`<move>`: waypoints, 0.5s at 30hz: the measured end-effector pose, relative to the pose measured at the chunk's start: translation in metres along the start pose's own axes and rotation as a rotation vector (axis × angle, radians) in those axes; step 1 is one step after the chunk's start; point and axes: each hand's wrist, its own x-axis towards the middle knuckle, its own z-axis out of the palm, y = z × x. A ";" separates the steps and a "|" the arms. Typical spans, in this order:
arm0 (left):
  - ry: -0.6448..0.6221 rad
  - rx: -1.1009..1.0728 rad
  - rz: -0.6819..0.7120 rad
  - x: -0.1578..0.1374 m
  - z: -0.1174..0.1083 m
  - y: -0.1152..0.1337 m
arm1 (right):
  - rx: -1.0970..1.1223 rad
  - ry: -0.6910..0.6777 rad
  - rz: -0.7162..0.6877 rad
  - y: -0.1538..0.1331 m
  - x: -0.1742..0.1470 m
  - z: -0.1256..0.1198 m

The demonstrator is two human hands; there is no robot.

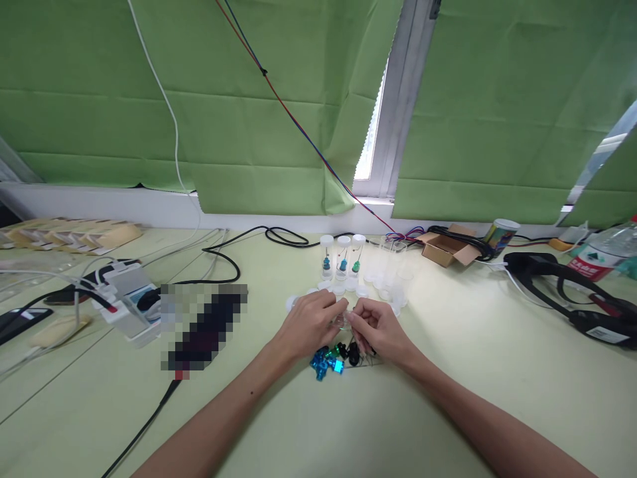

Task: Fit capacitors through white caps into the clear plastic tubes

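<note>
Both hands meet over the middle of the table. My left hand (312, 320) is closed round a clear plastic tube (341, 321), which lies mostly hidden between the fingers. At the tube's right side, my right hand (379, 330) is closed in a pinch; what its fingertips hold is too small to make out. Just below the hands lies a loose pile of shiny blue pieces (321, 364), with green pieces (334, 352) and black pieces (353, 354) beside them. Beyond the hands stand three white-capped clear tubes (342, 255) with blue or green pieces inside.
White caps (326, 285) lie around the hands, and clear uncapped tubes (393, 269) stand to the right. Farther back is an open cardboard box (448, 249). A black headset (572, 292) and a bottle (602, 252) are at right. Cables and a power strip (132, 302) occupy the left.
</note>
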 end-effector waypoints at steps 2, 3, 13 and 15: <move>0.008 0.008 0.002 0.000 0.000 0.000 | -0.010 0.005 -0.006 0.000 0.000 0.000; 0.010 0.012 0.001 0.000 0.000 0.000 | -0.018 0.008 -0.009 0.000 0.000 0.000; 0.053 -0.009 -0.070 0.000 0.000 -0.002 | -0.213 0.170 -0.134 0.001 -0.003 0.005; 0.111 -0.008 -0.132 0.001 0.001 -0.002 | -0.208 0.215 -0.153 0.000 -0.003 0.005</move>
